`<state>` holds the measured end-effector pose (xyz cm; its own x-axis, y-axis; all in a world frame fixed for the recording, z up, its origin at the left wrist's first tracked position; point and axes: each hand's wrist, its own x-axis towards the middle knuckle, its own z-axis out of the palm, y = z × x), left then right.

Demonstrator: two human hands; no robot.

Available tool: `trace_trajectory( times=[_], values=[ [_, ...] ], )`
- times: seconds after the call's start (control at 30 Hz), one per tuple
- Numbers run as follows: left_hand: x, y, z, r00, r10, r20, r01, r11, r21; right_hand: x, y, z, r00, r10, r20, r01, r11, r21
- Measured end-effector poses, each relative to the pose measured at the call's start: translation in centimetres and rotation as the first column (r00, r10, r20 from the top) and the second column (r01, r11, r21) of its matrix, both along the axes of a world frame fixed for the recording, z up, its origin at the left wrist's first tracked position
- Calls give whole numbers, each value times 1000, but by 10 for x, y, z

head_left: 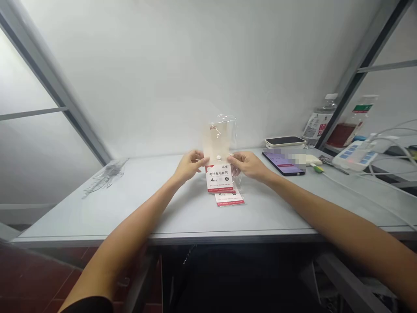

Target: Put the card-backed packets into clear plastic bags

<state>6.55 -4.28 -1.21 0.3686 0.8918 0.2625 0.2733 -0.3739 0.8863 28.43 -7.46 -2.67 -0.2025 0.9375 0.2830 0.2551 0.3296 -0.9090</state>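
Both hands hold up a ruler set package [217, 143], a clear plastic sleeve with a cream pouch, a snap button and a red-and-white label. My left hand [190, 165] pinches its left edge between thumb and fingers. On the opposite edge, my right hand [246, 165] grips with the thumb in front and the fingers partly hidden behind. Just below lies a second ruler set package [230, 199] with a matching label, mostly covered by the held one; whether the two touch I cannot tell.
Right of my hands lie a lit phone [283, 163], another phone [285, 141], a white cable [355, 188] and a power strip [355, 155]. Two bottles, one clear [321, 121] and one with dark red liquid [345, 132], stand behind. Crumpled clear plastic [110, 174] lies left on the table [140, 174].
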Motion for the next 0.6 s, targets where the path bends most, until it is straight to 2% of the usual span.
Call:
trace_trajectory(
  times=[0.13,0.3,0.43,0.6],
  values=[
    [-3,2,1,999,-37,-27,37,999,-1,2,2,-2,1000,-7,-4,7,1000,-13],
    [2,1,-6,994,-109,-10,107,990,-95,0,-1,-3,999,54,3,-54,998,-30],
    [7,-1,-9,996,-88,26,90,990,-106,-2,-2,-2,997,77,14,-76,997,-32],
    [10,-3,-8,997,-40,64,44,997,-65,2,4,-2,998,11,67,-10,1000,-8]
  ],
)
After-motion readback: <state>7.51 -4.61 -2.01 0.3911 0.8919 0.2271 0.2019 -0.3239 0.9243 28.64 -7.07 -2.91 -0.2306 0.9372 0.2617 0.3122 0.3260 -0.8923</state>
